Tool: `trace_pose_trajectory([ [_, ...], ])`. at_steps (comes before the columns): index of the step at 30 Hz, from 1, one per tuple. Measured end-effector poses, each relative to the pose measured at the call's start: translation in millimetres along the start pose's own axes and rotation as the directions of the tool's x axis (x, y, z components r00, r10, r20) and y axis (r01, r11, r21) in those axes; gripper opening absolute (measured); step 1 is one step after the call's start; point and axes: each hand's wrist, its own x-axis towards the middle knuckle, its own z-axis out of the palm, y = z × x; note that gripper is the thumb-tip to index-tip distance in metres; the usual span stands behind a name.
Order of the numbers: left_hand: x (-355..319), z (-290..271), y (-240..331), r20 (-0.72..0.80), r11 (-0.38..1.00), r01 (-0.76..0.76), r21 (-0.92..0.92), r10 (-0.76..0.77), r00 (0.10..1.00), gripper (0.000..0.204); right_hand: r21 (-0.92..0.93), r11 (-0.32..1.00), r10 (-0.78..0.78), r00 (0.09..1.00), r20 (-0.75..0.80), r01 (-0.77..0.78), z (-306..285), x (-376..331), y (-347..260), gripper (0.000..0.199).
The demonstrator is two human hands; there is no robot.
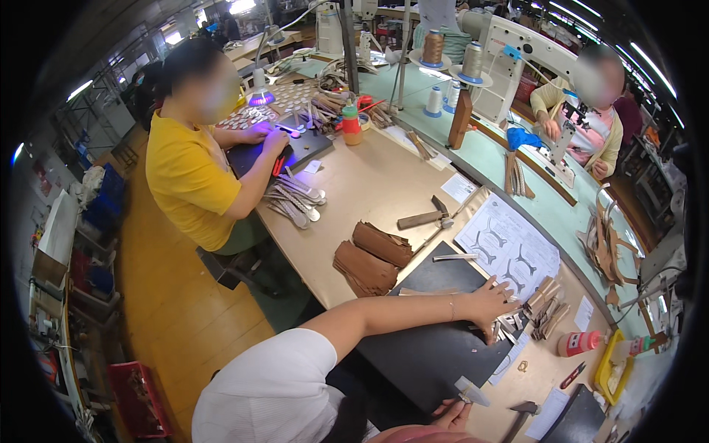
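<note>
My left hand [489, 304] stretches across the black mat [421, 362]. Its fingers are spread on and beside a pile of thin silvery and tan strips [509, 325]. At the near edge of the mat, my right hand [452, 415] is partly out of sight, its fingers closed at a pale, flat, wide-ended piece [471, 391] whose exact kind I cannot make out. A single pale strip [456, 257] lies at the mat's far edge. Bundles of brown strips [546, 306] lie just right of my left hand.
Brown leather stacks [373, 258], a hammer [428, 218] and a printed pattern sheet [509, 244] lie beyond the mat. To the right are a red-and-white bottle [578, 342], a yellow tray [613, 367] and another hammer [521, 419]. Co-workers sit across the table and at a sewing machine [509, 59].
</note>
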Motion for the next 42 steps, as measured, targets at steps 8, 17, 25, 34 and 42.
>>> trace_pose_trajectory([
  [8,-6.7,-10.3,-0.2,-0.025,0.999,0.016,0.04,-0.015,1.0,0.088,-0.039,0.994,-0.104,0.984,-0.144,0.099,9.4,-3.9,15.0,0.025],
  [17,-7.1,-13.4,16.0,-0.042,0.984,0.002,0.176,0.006,0.999,0.072,0.08,0.986,-0.133,0.978,-0.162,0.148,16.7,0.9,6.5,0.033],
  [25,-4.0,-7.7,28.5,-0.014,0.992,0.014,0.123,-0.013,1.0,0.064,0.077,0.985,-0.142,0.978,-0.15,0.155,16.7,0.5,7.7,0.034],
  [34,-72.5,-50.3,6.5,-0.241,1.0,0.019,-0.018,-0.023,0.97,0.062,0.058,0.986,-0.143,0.977,-0.161,0.154,17.9,1.1,6.2,0.036],
  [42,-162.9,-63.5,-25.0,-0.25,0.952,0.297,-0.068,-0.304,0.919,0.04,0.03,0.992,-0.117,0.985,-0.129,0.122,16.4,2.1,7.4,0.035],
])
